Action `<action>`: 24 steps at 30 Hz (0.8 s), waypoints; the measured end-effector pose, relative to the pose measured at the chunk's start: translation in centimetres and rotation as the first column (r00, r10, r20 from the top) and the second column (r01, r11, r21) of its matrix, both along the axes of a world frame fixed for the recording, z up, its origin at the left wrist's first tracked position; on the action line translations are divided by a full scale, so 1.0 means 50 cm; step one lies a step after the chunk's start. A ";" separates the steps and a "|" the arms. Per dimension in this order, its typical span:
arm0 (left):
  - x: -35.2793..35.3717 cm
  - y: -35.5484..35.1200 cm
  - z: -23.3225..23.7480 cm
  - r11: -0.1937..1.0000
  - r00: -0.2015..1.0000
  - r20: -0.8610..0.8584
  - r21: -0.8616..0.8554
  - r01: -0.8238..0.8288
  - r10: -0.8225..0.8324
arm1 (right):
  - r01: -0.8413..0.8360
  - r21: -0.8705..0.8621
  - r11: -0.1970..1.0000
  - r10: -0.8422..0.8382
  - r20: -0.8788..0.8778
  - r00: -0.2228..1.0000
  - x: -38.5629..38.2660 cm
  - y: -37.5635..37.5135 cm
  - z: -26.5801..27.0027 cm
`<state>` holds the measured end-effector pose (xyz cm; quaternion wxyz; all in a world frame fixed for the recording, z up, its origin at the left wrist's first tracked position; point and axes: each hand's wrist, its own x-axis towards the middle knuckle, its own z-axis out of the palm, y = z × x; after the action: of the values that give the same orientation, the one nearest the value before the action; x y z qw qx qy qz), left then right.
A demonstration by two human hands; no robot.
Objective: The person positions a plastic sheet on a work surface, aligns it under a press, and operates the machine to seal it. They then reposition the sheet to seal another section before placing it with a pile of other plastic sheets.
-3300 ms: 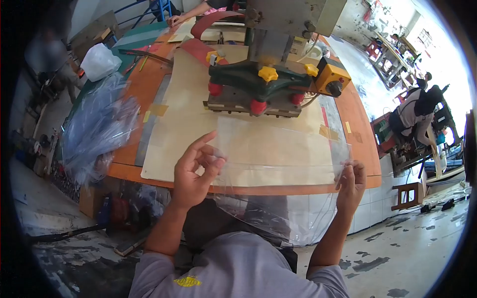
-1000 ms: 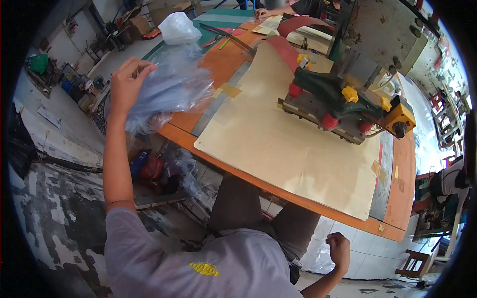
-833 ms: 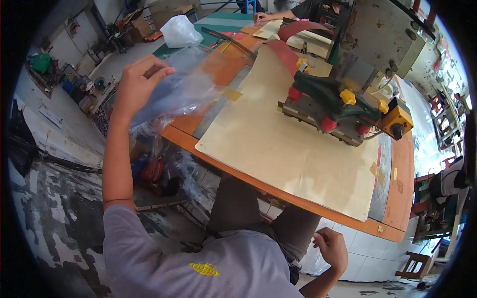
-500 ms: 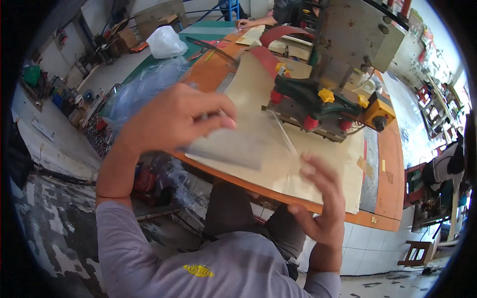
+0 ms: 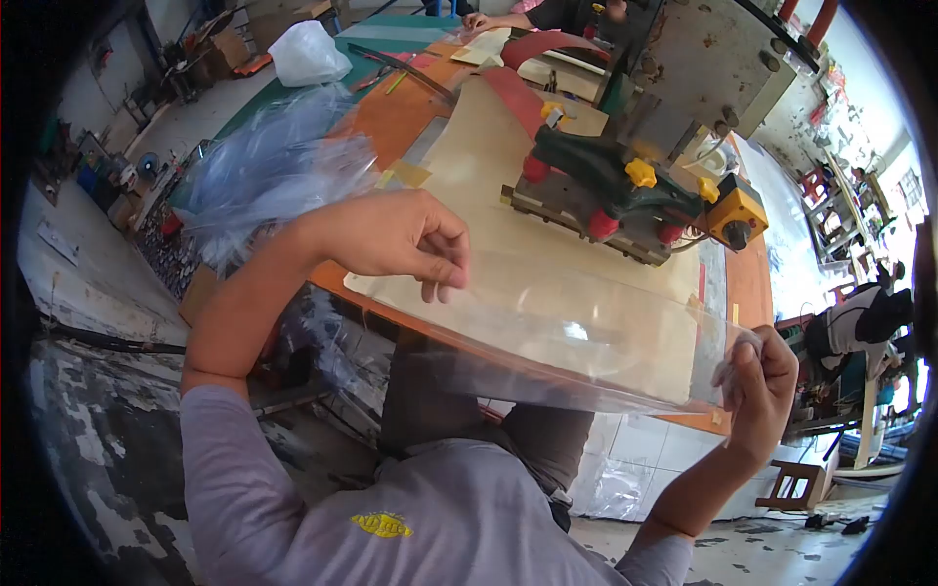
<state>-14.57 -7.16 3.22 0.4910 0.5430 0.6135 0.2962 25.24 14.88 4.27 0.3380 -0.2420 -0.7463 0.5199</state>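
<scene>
A clear plastic sheet [image 5: 576,337] stretches between my two hands above the front of the cream board [image 5: 489,210]. My right hand [image 5: 764,386] is closed around its bunched right end, beyond the board's right edge. At the sheet's left end, my left hand [image 5: 415,244] pinches with thumb and fingers; the film between the fingertips is hard to see. Behind the sheet stands a press machine [image 5: 723,68] with a dark green clamp frame [image 5: 601,171], yellow knobs and red feet, its metal plate low over the board.
A heap of clear plastic sheets [image 5: 274,166] lies left of the board. Behind it are a white plastic bag [image 5: 309,54] and a long dark strip [image 5: 410,73]. An orange control box [image 5: 740,215] sits right of the press. Another person's hand [image 5: 476,20] rests at the far side.
My right hand has moved right and closed on the sheet's end; it was open before. The sheet, which hung near my left hand, is now spread wide. The view has shifted slightly.
</scene>
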 end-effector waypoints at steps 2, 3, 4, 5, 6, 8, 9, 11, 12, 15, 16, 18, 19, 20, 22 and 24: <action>0.026 0.006 0.015 0.998 0.999 -0.054 -0.060 -0.011 0.008 | 0.041 0.006 0.999 -0.042 0.083 0.996 0.025 -0.003 0.007; 0.033 0.006 0.021 0.996 0.997 -0.082 -0.090 -0.019 0.012 | 0.060 0.009 0.998 -0.061 0.124 0.990 0.037 -0.007 0.012; 0.031 0.004 0.020 0.998 0.999 -0.048 -0.064 -0.005 0.001 | 0.086 0.051 0.995 -0.093 0.134 0.987 0.048 -0.009 0.016; 0.028 0.001 0.019 0.999 1.000 -0.016 -0.038 0.009 -0.010 | 0.108 0.063 0.992 -0.115 0.137 0.984 0.062 -0.010 0.021; 0.026 -0.002 0.021 1.000 1.000 0.014 -0.013 0.023 -0.023 | 0.130 0.073 0.989 -0.139 0.138 0.981 0.078 -0.011 0.027; 0.036 -0.007 0.046 0.999 0.994 -0.110 0.037 0.022 -0.018 | 0.145 0.082 0.986 -0.155 0.129 0.979 0.104 -0.014 0.036; 0.042 -0.011 0.056 0.998 0.985 -0.174 0.062 0.025 -0.014 | 0.143 0.091 0.986 -0.152 0.098 0.984 0.109 -0.025 0.040; 0.056 -0.026 0.056 0.986 0.967 -0.251 0.164 0.005 0.037 | 0.142 0.109 0.984 -0.148 0.041 0.988 0.120 -0.047 0.049; 0.064 -0.033 0.055 0.977 0.957 -0.284 0.215 0.000 0.062 | 0.137 0.109 0.985 -0.139 0.012 0.990 0.130 -0.054 0.050; 0.083 -0.061 0.084 0.957 0.949 -0.311 0.288 0.039 0.055 | 0.137 0.197 0.971 -0.137 -0.014 0.990 0.161 -0.073 0.053; 0.089 -0.072 0.100 0.963 0.940 -0.338 0.266 0.039 0.055 | 0.191 0.241 0.952 -0.179 -0.071 0.981 0.170 -0.081 0.048; 0.094 -0.094 0.130 0.974 0.918 -0.392 0.222 0.038 0.054 | 0.302 0.316 0.899 -0.252 -0.190 0.949 0.182 -0.105 0.038; 0.088 -0.104 0.139 0.995 0.965 -0.261 0.086 0.041 -0.017 | 0.359 0.348 0.866 -0.283 -0.251 0.926 0.182 -0.113 0.036; 0.078 -0.114 0.147 0.997 0.991 -0.114 -0.050 0.064 -0.070 | 0.412 0.408 0.815 -0.280 -0.346 0.896 0.176 -0.114 0.031; 0.061 -0.130 0.135 0.946 0.954 0.182 -0.176 0.271 -0.239 | 0.417 0.508 0.753 -0.262 -0.350 0.899 0.175 -0.116 0.027; 0.040 -0.128 0.052 0.817 0.760 0.446 -0.103 0.567 -0.472 | 0.427 0.572 0.700 -0.298 -0.310 0.903 0.160 -0.143 0.039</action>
<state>-12.58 -13.58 5.82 0.7286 0.5588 0.3536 0.1782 33.23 7.74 6.22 0.5657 -0.2064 -0.7766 0.1852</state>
